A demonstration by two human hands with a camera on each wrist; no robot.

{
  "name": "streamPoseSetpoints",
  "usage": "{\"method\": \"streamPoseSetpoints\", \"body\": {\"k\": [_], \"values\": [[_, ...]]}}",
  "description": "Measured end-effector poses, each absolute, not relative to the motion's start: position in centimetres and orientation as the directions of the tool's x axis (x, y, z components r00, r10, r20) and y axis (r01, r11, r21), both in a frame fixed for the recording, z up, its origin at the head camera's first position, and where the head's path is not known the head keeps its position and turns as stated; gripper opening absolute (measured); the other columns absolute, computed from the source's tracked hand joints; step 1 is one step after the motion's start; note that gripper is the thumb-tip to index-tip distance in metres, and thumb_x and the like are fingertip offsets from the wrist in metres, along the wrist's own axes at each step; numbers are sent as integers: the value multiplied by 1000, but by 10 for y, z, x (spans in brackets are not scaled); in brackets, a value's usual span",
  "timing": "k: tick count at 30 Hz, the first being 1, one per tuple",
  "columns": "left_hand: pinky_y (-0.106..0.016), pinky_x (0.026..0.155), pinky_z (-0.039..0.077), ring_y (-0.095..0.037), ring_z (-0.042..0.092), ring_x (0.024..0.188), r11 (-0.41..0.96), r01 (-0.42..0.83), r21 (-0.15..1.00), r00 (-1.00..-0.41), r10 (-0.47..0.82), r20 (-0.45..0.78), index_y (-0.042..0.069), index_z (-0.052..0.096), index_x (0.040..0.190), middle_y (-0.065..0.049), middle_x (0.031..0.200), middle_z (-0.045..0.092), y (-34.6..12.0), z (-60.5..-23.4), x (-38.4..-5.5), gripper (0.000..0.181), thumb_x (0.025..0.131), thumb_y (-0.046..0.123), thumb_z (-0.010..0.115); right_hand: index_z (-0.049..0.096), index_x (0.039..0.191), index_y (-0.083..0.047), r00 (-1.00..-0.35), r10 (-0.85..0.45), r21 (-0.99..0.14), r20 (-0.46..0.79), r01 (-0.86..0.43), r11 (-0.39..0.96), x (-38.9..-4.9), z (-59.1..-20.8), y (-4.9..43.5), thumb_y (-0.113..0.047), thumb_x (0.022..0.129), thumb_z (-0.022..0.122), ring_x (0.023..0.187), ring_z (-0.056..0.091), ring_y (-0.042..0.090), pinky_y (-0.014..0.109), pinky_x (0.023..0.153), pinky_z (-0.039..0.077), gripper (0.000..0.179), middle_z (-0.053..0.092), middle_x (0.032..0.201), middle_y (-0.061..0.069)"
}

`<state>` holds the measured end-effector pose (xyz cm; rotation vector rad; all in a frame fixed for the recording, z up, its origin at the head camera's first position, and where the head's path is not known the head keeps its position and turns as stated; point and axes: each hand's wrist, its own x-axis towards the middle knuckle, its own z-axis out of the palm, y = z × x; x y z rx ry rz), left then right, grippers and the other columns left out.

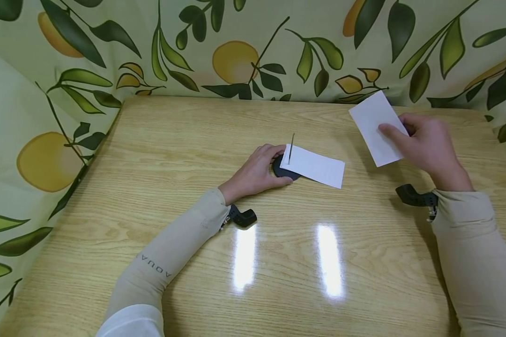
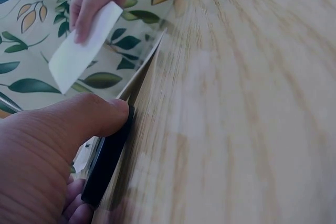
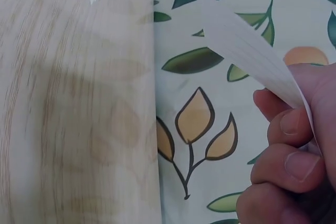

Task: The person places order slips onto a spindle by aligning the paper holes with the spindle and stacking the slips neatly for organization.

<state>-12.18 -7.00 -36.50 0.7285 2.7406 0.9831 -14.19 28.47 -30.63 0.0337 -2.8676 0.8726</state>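
Observation:
A bill spike with a round black base (image 1: 283, 174) stands near the middle of the table, its thin metal pin (image 1: 293, 142) pointing up. White paper slips (image 1: 318, 167) are stuck on the pin and reach out to the right past the base. My left hand (image 1: 255, 173) grips the base from the left, its thumb (image 2: 102, 116) on the near edge and its fingers on the far side. Up and to the right, apart from the spike, my right hand (image 1: 430, 142) pinches a white paper slip (image 1: 379, 128) between thumb and fingers, lifted above the table.
The wood-grain table (image 1: 185, 140) meets a leaf-and-fruit patterned cloth (image 1: 303, 51) at its back and left edges. A black wrist device (image 1: 242, 216) is on the left wrist, another (image 1: 415, 195) on the right. Light glare (image 1: 244, 260) shows on the near tabletop.

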Motion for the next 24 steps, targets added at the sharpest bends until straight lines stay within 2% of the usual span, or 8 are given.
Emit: {"method": "streamPoseSetpoints", "body": {"k": [16,24], "values": [[-35,109,38,-17,47,124,666,381,641,-868,496,0,12,37,149,-6,138,51,-69,-361,-122,87,79,46,77,70,91,-4,-980,-30,-594,196,-143,792,-133,-299,269,-41,89,67,51,46,0,18,44,36,38,49,59,-26],[-34,109,41,-16,49,123,627,321,710,-866,498,-49,13,33,151,-4,140,48,-73,-352,-124,87,83,49,72,70,87,-5,-967,-61,-611,247,-204,764,-129,-292,258,-39,88,70,50,47,-4,16,44,37,33,49,59,-33]]}}
